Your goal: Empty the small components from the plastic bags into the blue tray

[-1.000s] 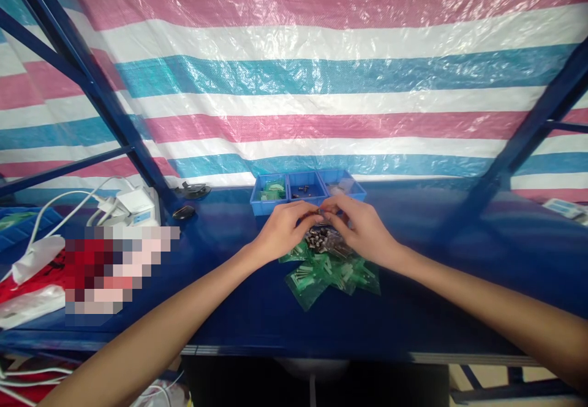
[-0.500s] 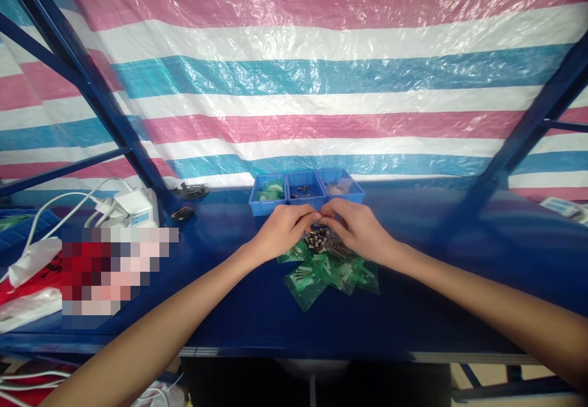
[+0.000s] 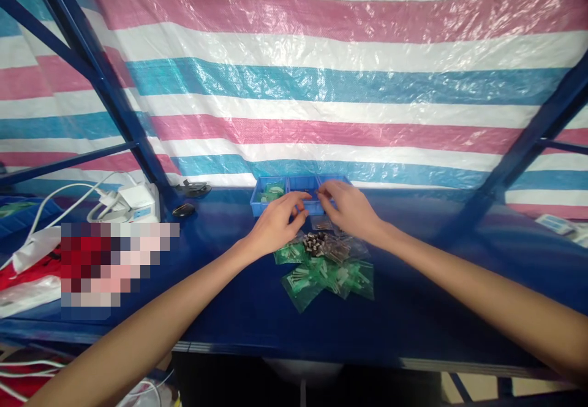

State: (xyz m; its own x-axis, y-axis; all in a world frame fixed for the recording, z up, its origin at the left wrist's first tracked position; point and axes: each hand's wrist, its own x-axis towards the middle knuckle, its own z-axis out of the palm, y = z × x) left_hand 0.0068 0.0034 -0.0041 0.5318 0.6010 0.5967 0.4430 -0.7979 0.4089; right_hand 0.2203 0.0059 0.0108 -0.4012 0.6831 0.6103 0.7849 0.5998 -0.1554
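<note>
My left hand (image 3: 278,218) hovers at the front of the blue divided bin (image 3: 263,209), thumb and fingertips apart with nothing visible in them. My right hand (image 3: 351,210) is over the bin's middle and right compartments, its fingers bent together; whatever they pinch, if anything, is too small to make out. Below the hands lies a heap of small metal fittings (image 3: 316,243). Beside it are a clear bag of brownish screws (image 3: 337,250) and another small clear bag (image 3: 321,223). Several green-tinted bags (image 3: 303,281) with pale plugs and screws fan out nearer me.
Green bags (image 3: 272,191) fill the bin's left compartment. At the left are a black mouse (image 3: 184,210), a power strip with white plugs (image 3: 138,202) and red cloth (image 3: 34,275). Blue frame posts (image 3: 105,95) and a striped plastic sheet (image 3: 321,82) close off the back.
Both hands have moved apart from their joined position over the metal fittings. They have shifted farther from me, the right one reaching over the bin. The camera view has shifted slightly.
</note>
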